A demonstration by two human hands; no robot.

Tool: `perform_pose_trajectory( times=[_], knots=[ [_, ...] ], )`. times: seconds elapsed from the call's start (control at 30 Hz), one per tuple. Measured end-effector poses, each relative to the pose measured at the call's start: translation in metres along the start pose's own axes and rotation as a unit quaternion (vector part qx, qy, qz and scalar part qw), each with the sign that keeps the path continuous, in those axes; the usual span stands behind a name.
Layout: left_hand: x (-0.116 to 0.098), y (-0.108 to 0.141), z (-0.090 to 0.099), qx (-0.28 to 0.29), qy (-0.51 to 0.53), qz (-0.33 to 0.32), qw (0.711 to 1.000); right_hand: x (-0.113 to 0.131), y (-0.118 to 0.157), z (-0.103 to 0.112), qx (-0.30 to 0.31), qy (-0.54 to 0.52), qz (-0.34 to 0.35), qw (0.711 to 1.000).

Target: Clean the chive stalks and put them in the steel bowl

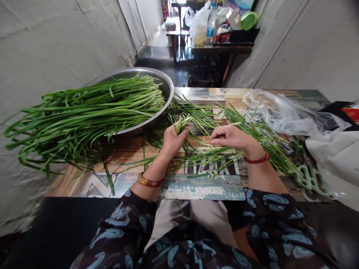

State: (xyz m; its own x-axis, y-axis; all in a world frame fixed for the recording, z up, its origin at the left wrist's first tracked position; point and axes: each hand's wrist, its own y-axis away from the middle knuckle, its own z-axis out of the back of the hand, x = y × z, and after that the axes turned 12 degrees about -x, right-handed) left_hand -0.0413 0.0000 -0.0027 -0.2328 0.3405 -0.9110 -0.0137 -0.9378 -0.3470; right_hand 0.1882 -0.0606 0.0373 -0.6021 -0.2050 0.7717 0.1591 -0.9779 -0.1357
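Observation:
My left hand (174, 139) is closed around a small bunch of garlic chives (183, 123), their pale cut ends poking up past the thumb. To its right, my right hand (228, 137) has thumb and forefinger pinched together on what looks like a chive stalk (206, 142). Loose chives (196, 112) lie scattered on the table behind and between the hands. On the left, a large metal basin (169, 87) carries a big heap of chives (101, 108), green tips hanging over its side and pale ends toward the right.
The patterned wood-look table (207, 186) stretches beneath everything. At right lie more chives (269, 149), a clear plastic bag (280, 112) and green-handled scissors (312, 181). Farther back, another table (221, 49) bears bags, a water bottle (210, 26) and boxes. Walls flank both sides.

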Motion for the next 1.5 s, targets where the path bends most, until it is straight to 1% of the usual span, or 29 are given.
perform_pose_trajectory(
  times=[0.03, 0.07, 0.1, 0.2, 0.23, 0.3, 0.37, 0.43, 0.53, 0.6, 0.67, 0.73, 0.83, 0.87, 0.93, 1.0, 1.07, 1.13, 1.2, 1.23, 1.27, 1.33, 1.4, 1.43, 1.5],
  knots=[
    [0.000, 0.000, 0.000, 0.000, -0.001, 0.001, 1.000, -0.001, 0.000, 0.001, 0.013, 0.008, 0.002, 1.000],
    [0.001, 0.000, 0.000, -0.001, -0.001, -0.001, 1.000, -0.003, -0.001, 0.001, 0.008, 0.013, 0.001, 1.000],
    [0.001, 0.000, 0.000, -0.003, -0.001, -0.004, 1.000, -0.005, -0.002, -0.001, -0.019, 0.018, -0.005, 1.000],
    [0.002, 0.000, 0.000, -0.007, 0.001, -0.014, 1.000, -0.017, -0.007, -0.010, -0.148, 0.034, -0.036, 0.988],
    [0.002, 0.000, 0.000, -0.008, 0.003, -0.015, 1.000, -0.021, -0.008, -0.013, -0.175, 0.039, -0.040, 0.983],
    [0.001, 0.000, 0.000, -0.008, 0.003, -0.015, 1.000, -0.027, -0.010, -0.018, -0.187, 0.049, -0.033, 0.981],
    [0.000, 0.000, 0.000, -0.009, 0.000, -0.014, 1.000, -0.029, -0.010, -0.020, -0.165, 0.055, -0.017, 0.985],
    [-0.001, 0.001, -0.001, -0.011, 0.002, -0.014, 1.000, -0.025, -0.009, -0.019, -0.128, 0.059, -0.014, 0.990],
    [-0.002, 0.001, -0.002, -0.010, 0.012, -0.017, 1.000, -0.015, -0.006, -0.015, -0.040, 0.079, -0.024, 0.996],
    [-0.002, 0.001, -0.002, -0.007, 0.013, -0.020, 1.000, -0.009, -0.005, -0.014, 0.012, 0.108, -0.023, 0.994],
    [-0.002, 0.001, -0.002, -0.004, 0.011, -0.022, 1.000, -0.006, -0.004, -0.016, 0.031, 0.148, -0.016, 0.988],
    [-0.002, 0.001, -0.002, 0.001, 0.006, -0.026, 1.000, -0.006, -0.003, -0.021, 0.032, 0.187, -0.005, 0.982],
    [-0.002, 0.001, -0.002, 0.009, -0.005, -0.033, 0.999, -0.008, -0.003, -0.027, 0.027, 0.201, 0.034, 0.979],
    [-0.003, 0.001, -0.002, 0.011, -0.009, -0.035, 0.999, -0.008, -0.003, -0.029, 0.018, 0.192, 0.045, 0.980],
    [-0.003, 0.001, -0.001, 0.020, -0.015, -0.039, 0.999, -0.009, -0.004, -0.030, -0.022, 0.160, 0.046, 0.986],
    [-0.002, 0.001, -0.001, 0.044, -0.020, -0.041, 0.998, -0.009, -0.006, -0.030, -0.065, 0.094, 0.015, 0.993],
    [-0.002, 0.001, -0.001, 0.075, -0.030, -0.040, 0.996, -0.009, -0.009, -0.030, -0.082, -0.011, -0.033, 0.996],
    [-0.001, 0.001, -0.001, 0.096, -0.044, -0.036, 0.994, -0.010, -0.011, -0.030, -0.095, -0.110, -0.073, 0.987],
    [0.000, 0.001, -0.001, 0.105, -0.051, -0.034, 0.993, -0.011, -0.011, -0.029, -0.111, -0.152, -0.094, 0.978],
    [0.000, 0.001, -0.001, 0.106, -0.047, -0.034, 0.993, -0.012, -0.011, -0.029, -0.116, -0.140, -0.096, 0.979],
    [0.000, 0.001, -0.001, 0.106, -0.041, -0.034, 0.993, -0.014, -0.010, -0.027, -0.122, -0.104, -0.091, 0.983],
    [-0.001, 0.001, -0.001, 0.100, -0.032, -0.034, 0.994, -0.017, -0.008, -0.025, -0.153, 0.012, -0.061, 0.986],
    [-0.002, 0.001, -0.001, 0.092, -0.034, -0.035, 0.995, -0.020, -0.007, -0.022, -0.193, 0.120, -0.012, 0.974],
    [-0.002, 0.001, -0.001, 0.088, -0.037, -0.035, 0.995, -0.020, -0.006, -0.021, -0.202, 0.149, 0.010, 0.968],
    [-0.003, 0.001, -0.001, 0.083, -0.040, -0.038, 0.995, -0.018, -0.005, -0.020, -0.184, 0.163, 0.039, 0.968]
  ],
)
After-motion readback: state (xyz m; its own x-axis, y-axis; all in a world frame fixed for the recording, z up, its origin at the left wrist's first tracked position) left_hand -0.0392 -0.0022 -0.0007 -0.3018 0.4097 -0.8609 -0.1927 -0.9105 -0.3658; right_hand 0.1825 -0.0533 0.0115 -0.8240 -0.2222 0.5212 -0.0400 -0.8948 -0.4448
